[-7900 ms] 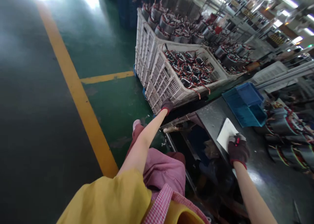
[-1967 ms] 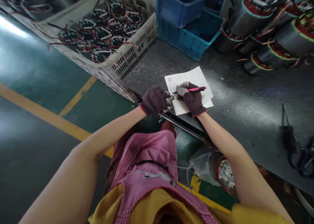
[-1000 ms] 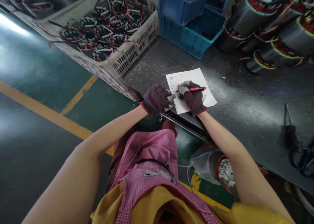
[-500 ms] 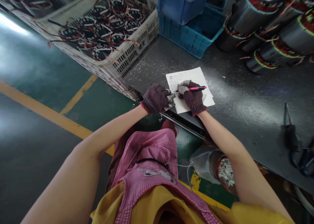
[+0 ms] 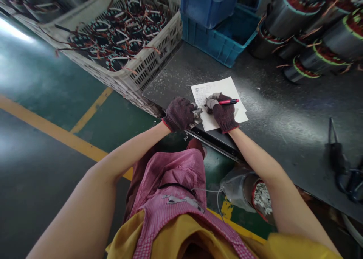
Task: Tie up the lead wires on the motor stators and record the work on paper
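On the dark tabletop lies a small stack of white paper (image 5: 227, 86) with lines of handwriting on its upper left part. My right hand (image 5: 222, 109), in a dark maroon knit glove with grey fingertips, rests on the sheets. Its fingers are closed round a red pen (image 5: 227, 102) with a black part near its upper end; the writing tip is hidden by the glove. At the left edge of the paper is my left hand (image 5: 181, 114), in a matching glove. Its fingers are curled together near the table edge, and what they hold, if anything, is hidden.
A white plastic crate (image 5: 141, 68) of wired copper windings stands at the left. Blue bins (image 5: 211, 39) are stacked behind the paper. Metal motor cylinders (image 5: 314, 58) fill the back right. A dark tool (image 5: 337, 157) lies rightward; a bucket of white scraps (image 5: 262, 198) stands below.
Both hands keep almost the same place and grip. The pen has shifted very slightly; the whole view has moved a touch.
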`<state>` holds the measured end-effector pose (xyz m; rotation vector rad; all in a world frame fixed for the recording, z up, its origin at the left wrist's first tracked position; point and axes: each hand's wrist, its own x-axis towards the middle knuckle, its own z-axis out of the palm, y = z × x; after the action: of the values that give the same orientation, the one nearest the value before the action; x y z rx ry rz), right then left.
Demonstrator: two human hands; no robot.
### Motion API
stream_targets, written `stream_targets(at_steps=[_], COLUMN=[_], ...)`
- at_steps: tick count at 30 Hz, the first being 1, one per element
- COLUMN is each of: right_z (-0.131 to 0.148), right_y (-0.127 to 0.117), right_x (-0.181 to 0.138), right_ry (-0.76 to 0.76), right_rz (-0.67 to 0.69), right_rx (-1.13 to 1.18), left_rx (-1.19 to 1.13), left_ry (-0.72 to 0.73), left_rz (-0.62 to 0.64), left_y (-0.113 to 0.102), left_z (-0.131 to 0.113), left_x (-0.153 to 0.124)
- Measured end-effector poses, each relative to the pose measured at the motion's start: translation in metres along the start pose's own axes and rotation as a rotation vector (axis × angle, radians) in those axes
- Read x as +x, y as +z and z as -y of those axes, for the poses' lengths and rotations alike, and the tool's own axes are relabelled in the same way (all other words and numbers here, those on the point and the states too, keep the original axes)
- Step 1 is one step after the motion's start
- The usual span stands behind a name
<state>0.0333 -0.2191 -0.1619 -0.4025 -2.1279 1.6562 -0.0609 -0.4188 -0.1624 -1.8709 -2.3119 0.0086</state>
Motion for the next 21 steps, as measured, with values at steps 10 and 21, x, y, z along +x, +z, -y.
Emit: stream_targets(at_steps=[10,21], right_z=[-0.001,0.001], right_y=[0.0,0.0], right_x=[-0.001,0.0], right_ry=[-0.027,-0.036], right_rz=[-0.031,-0.075], right_rx=[0.005,-0.046], left_rx=[-0.007,-0.032], left_ry=[-0.03,-0.005], left_rz=[0.074,-0.013], left_y=[-0.008,0.003], left_z=[-0.003,0.0], left_x=[0.002,0.001])
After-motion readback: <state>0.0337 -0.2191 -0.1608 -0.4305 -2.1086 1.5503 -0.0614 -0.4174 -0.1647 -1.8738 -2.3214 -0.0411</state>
